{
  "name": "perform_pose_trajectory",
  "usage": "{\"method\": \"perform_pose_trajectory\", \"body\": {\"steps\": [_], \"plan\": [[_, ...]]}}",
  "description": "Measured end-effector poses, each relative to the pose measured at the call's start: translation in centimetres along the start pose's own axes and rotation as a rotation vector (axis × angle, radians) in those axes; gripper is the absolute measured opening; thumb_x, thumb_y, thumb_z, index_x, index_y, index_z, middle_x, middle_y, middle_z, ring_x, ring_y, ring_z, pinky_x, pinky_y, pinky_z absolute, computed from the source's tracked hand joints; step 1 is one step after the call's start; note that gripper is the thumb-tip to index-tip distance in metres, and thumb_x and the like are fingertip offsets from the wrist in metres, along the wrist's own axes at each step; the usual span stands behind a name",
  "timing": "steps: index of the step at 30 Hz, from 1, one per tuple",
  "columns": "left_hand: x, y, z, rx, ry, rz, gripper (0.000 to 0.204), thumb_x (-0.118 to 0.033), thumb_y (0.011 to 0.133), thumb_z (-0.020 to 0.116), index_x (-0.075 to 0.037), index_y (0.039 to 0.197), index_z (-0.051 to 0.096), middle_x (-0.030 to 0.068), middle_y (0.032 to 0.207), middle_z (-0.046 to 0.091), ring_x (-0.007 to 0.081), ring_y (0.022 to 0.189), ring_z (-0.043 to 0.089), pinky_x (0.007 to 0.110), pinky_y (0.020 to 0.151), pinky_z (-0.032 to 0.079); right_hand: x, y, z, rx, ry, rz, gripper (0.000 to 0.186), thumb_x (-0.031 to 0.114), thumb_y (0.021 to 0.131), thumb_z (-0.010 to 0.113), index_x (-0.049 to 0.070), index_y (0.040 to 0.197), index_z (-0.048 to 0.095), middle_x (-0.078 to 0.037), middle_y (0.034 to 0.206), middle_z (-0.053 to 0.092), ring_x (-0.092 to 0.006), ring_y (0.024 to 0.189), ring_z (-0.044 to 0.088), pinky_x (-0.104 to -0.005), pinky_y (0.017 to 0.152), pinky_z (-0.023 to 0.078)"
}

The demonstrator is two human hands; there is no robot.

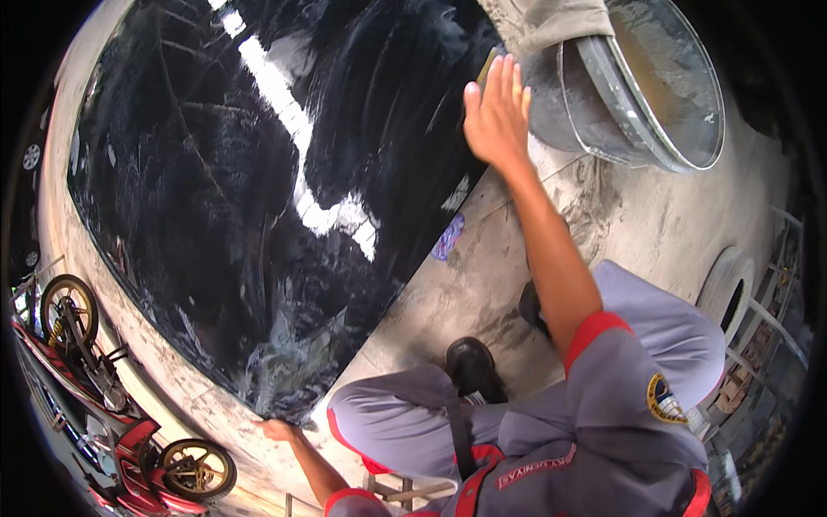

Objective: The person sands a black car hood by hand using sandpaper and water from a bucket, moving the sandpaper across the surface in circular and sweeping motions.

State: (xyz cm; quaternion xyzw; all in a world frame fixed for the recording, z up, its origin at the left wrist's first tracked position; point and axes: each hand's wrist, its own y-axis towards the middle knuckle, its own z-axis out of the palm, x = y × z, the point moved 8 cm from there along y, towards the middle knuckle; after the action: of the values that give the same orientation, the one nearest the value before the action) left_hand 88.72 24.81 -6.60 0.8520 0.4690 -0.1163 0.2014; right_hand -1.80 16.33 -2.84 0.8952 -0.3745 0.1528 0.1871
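Observation:
A large glossy black panel [233, 258] with pale smears and a bright white reflection lies before me. My right hand [500, 112] is at its right edge, fingers stretched forward and thumb apart. A thin yellowish strip [488, 65] shows beside those fingertips; whether the hand touches it is unclear. My left hand [279, 430] is at the panel's near corner, its fingers mostly hidden by the edge. Just right of my right hand stands a grey bucket [551, 103] of murky brownish water, with a beige cloth [568, 21] over its rim.
A small purple-and-white crumpled thing [448, 238] lies by the panel's right edge. My black shoe [472, 366] rests on the stained pale floor [431, 319]. A red motorcycle [129, 448] stands at the lower left. A tyre [728, 289] and a metal rack [775, 319] are at the right.

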Motion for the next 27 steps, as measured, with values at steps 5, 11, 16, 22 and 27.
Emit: {"method": "perform_pose_trajectory", "body": {"steps": [5,11,16,22,27], "plan": [[0.9,-0.7,-0.2,0.168,-0.119,-0.058,0.103,-0.078,0.099,0.035,0.02,0.079,0.061,0.0337,0.089,0.066,0.0412,0.081,0.058,0.055,0.089,0.048,12.6,-17.2,0.5,0.639,-0.227,-0.334,0.071,0.037,0.103,0.05,-0.007,0.156,0.033,-0.028,0.164,0.028,-0.0398,0.155,0.023,-0.0529,0.124,0.022],[-3.0,-3.7,1.1,0.183,-0.172,0.043,0.098,-0.076,0.101,0.033,0.015,0.071,0.056,0.0248,0.073,0.058,0.0345,0.073,0.042,0.054,0.083,0.045,11.4,-0.2,0.9,-0.004,-0.088,-0.452,0.065,0.032,0.106,0.046,-0.011,0.152,0.034,-0.031,0.161,0.032,-0.0413,0.151,0.031,-0.0518,0.124,0.023],[-1.6,-1.6,-1.2,0.06,-0.079,0.08,0.089,-0.068,0.106,0.033,0.009,0.061,0.042,0.0198,0.06,0.044,0.0305,0.064,0.033,0.053,0.068,0.039,19.4,-10.0,2.6,0.174,-0.171,-0.457,0.069,0.035,0.103,0.05,-0.009,0.154,0.035,-0.031,0.161,0.032,-0.0392,0.152,0.03,-0.0503,0.123,0.024],[0.8,0.0,-0.7,0.121,-0.095,0.07,0.086,-0.063,0.107,0.036,0.011,0.066,0.049,0.0218,0.063,0.05,0.0315,0.064,0.038,0.052,0.068,0.039,21.3,-9.0,1.6,0.207,-0.137,-0.627,0.07,0.031,0.1,0.05,-0.012,0.152,0.033,-0.031,0.159,0.033,-0.0452,0.148,0.033,-0.0535,0.12,0.028],[-1.6,-2.8,0.8,0.127,-0.107,-0.065,0.087,-0.064,0.106,0.037,0.014,0.069,0.051,0.024,0.067,0.054,0.0333,0.066,0.04,0.052,0.072,0.039,17.7,-3.8,3.5,0.073,-0.149,-0.406,0.066,0.03,0.109,0.037,-0.016,0.154,0.024,-0.036,0.163,0.02,-0.0454,0.154,0.02,-0.0521,0.126,0.018]]}}
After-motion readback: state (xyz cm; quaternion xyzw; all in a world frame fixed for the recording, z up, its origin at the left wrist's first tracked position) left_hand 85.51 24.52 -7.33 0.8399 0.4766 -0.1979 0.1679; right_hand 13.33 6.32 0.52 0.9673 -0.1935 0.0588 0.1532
